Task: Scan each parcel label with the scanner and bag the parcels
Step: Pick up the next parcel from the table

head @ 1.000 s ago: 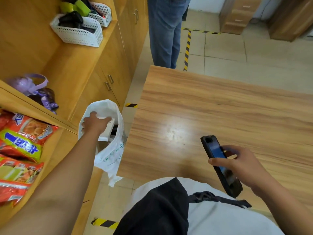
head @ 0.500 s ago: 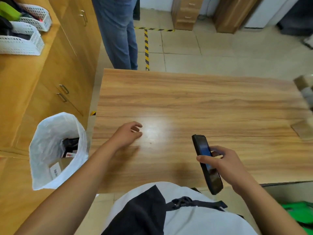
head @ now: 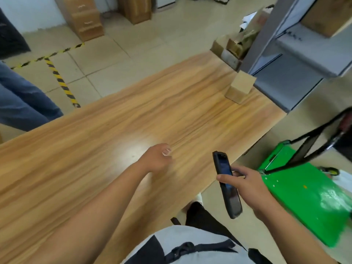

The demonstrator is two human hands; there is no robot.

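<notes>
at the table's [head: 114, 130] far right end stands a plain brown parcel [head: 241, 86], its label not legible. the right hand [head: 249, 184] grips the scanner [head: 233, 201] by the near edge; the left hand [head: 156, 159] hovers loosely curled, holding nothing.

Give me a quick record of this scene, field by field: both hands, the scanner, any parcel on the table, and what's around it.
Left hand: left hand over the table, fingers loosely curled, holding nothing
Right hand: right hand grips the scanner
Parcel: one cardboard parcel near the table's far right end, untouched
Right of table: green cart
Behind parcel: grey shelving; more boxes beyond the table
Left edge: person in jeans
</notes>
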